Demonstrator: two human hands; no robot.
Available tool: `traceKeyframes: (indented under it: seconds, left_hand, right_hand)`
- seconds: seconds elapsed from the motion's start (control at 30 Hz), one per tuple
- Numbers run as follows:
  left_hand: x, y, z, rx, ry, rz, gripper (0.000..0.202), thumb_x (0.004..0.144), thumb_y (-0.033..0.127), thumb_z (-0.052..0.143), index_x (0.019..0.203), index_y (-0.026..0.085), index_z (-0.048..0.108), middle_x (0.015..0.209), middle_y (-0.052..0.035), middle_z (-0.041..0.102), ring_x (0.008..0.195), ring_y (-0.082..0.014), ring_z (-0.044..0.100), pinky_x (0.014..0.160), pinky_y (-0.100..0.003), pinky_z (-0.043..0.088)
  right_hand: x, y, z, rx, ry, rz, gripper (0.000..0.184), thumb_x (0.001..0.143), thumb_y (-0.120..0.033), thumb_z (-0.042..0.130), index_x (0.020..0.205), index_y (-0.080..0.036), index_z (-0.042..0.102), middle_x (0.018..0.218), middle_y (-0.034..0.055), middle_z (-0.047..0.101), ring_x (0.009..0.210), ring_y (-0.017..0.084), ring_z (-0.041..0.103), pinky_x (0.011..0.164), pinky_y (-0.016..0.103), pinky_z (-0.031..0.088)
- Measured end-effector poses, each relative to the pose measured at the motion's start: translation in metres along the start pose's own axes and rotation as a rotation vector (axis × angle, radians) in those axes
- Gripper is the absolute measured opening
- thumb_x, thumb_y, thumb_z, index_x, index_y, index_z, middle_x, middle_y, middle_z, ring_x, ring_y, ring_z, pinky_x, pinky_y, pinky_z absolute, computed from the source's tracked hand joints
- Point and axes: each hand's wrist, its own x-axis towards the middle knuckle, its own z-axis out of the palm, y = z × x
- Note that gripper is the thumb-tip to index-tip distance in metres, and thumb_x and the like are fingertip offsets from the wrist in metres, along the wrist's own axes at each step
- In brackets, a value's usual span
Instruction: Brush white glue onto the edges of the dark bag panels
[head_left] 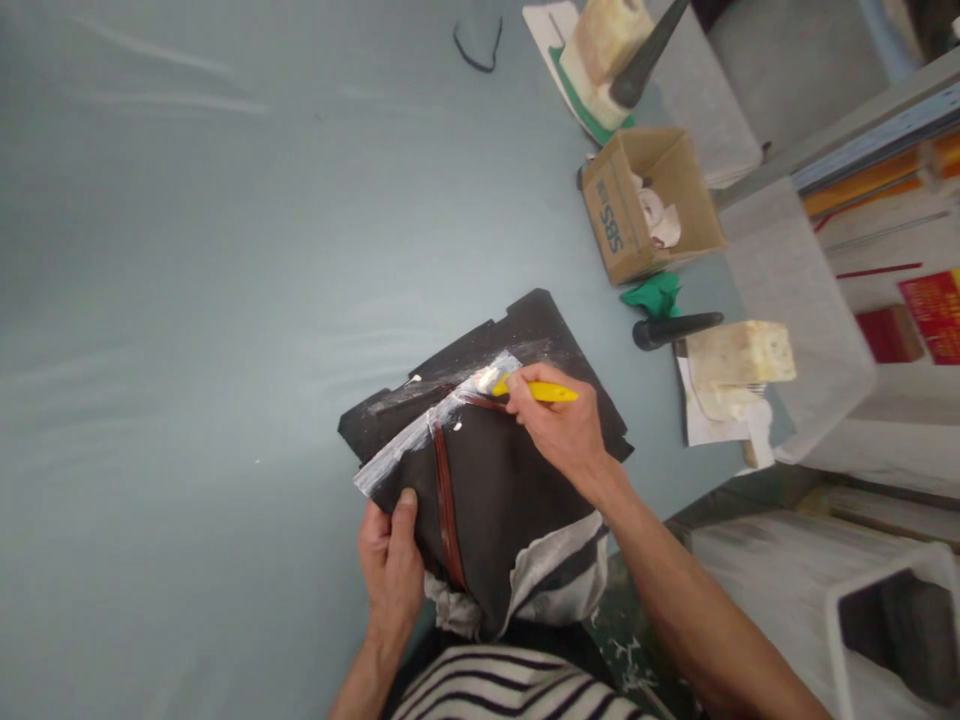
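A dark fabric piece (495, 490) with a brown strip down it lies on a black board (540, 330) near the table's front edge. White paste streaks its upper edge (435, 420). My left hand (390, 565) grips the fabric's lower left corner, thumb on top. My right hand (559, 425) is closed on a yellow tool (536, 391), its tip touching the white-smeared edge. Grey lining (547, 575) hangs out below the fabric.
A cardboard box (645, 205) with white scraps stands at the back right. Beside it lie a green rag (654, 294), a black-handled brush with a pale block (739, 352) on paper, and another one (607, 50) farther back. A black loop (476, 50) lies beyond. White bins (795, 300) stand right.
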Motion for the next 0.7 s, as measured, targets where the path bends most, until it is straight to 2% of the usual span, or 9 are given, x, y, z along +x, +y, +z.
traceKeyframes:
  seconds: [0.17, 0.27, 0.33, 0.43, 0.5, 0.6, 0.7]
  left_hand:
    - [-0.002, 0.000, 0.000, -0.019, -0.034, 0.043, 0.052, 0.082, 0.057, 0.078, 0.119, 0.021, 0.076, 0.110, -0.0028, 0.080, 0.102, -0.0212, 0.068, 0.092, -0.029, 0.053]
    - [-0.005, -0.002, 0.001, -0.039, -0.032, 0.056, 0.050, 0.083, 0.055, 0.078, 0.120, 0.022, 0.075, 0.109, -0.0019, 0.080, 0.100, -0.0198, 0.069, 0.090, -0.028, 0.053]
    - [-0.007, -0.002, 0.002, -0.043, -0.022, 0.054, 0.050, 0.082, 0.055, 0.078, 0.119, 0.022, 0.076, 0.111, -0.0024, 0.080, 0.100, -0.0205, 0.069, 0.091, -0.029, 0.054]
    - [-0.010, -0.001, 0.002, -0.038, -0.030, 0.063, 0.051, 0.082, 0.054, 0.078, 0.120, 0.021, 0.075, 0.113, -0.0036, 0.079, 0.104, -0.0223, 0.070, 0.093, -0.030, 0.054]
    - [-0.012, 0.000, 0.001, -0.039, -0.031, 0.076, 0.051, 0.082, 0.054, 0.078, 0.120, 0.021, 0.075, 0.113, -0.0037, 0.080, 0.105, -0.0225, 0.070, 0.093, -0.030, 0.054]
    - [-0.014, 0.002, 0.000, -0.039, -0.022, 0.101, 0.049, 0.082, 0.053, 0.078, 0.118, 0.021, 0.075, 0.110, -0.0030, 0.080, 0.104, -0.0219, 0.069, 0.093, -0.030, 0.054]
    - [-0.018, 0.003, 0.001, -0.047, -0.033, 0.116, 0.046, 0.083, 0.054, 0.077, 0.116, 0.022, 0.076, 0.108, -0.0024, 0.080, 0.101, -0.0213, 0.069, 0.092, -0.030, 0.054]
  right_hand:
    - [-0.020, -0.018, -0.008, 0.242, 0.045, 0.092, 0.031, 0.091, -0.046, 0.066, 0.074, -0.020, 0.066, 0.057, -0.0014, 0.068, 0.045, 0.011, 0.058, 0.045, 0.020, 0.047]
    - [-0.039, -0.023, -0.010, 0.187, -0.127, 0.031, 0.030, 0.094, -0.044, 0.065, 0.076, -0.020, 0.067, 0.057, -0.0018, 0.069, 0.044, 0.011, 0.058, 0.044, 0.020, 0.046]
    - [-0.049, -0.022, -0.008, 0.071, -0.153, -0.083, 0.026, 0.095, -0.040, 0.064, 0.078, -0.021, 0.069, 0.060, -0.0019, 0.070, 0.047, 0.011, 0.061, 0.047, 0.021, 0.046]
    - [-0.056, -0.020, -0.007, -0.076, -0.009, -0.271, 0.019, 0.094, -0.032, 0.063, 0.080, -0.021, 0.070, 0.064, -0.0015, 0.072, 0.052, 0.012, 0.065, 0.054, 0.022, 0.048]
    - [-0.058, -0.021, -0.013, -0.083, 0.087, -0.321, 0.019, 0.096, -0.031, 0.063, 0.081, -0.021, 0.069, 0.067, -0.0014, 0.074, 0.053, 0.012, 0.065, 0.057, 0.022, 0.050]
    - [-0.060, -0.018, -0.025, -0.060, 0.167, -0.325, 0.019, 0.097, -0.033, 0.064, 0.082, -0.022, 0.069, 0.068, -0.0017, 0.073, 0.052, 0.011, 0.064, 0.057, 0.022, 0.051]
    - [-0.054, -0.007, -0.028, -0.022, 0.211, -0.253, 0.020, 0.096, -0.037, 0.064, 0.085, -0.021, 0.070, 0.068, -0.0012, 0.073, 0.054, 0.013, 0.065, 0.058, 0.024, 0.052]
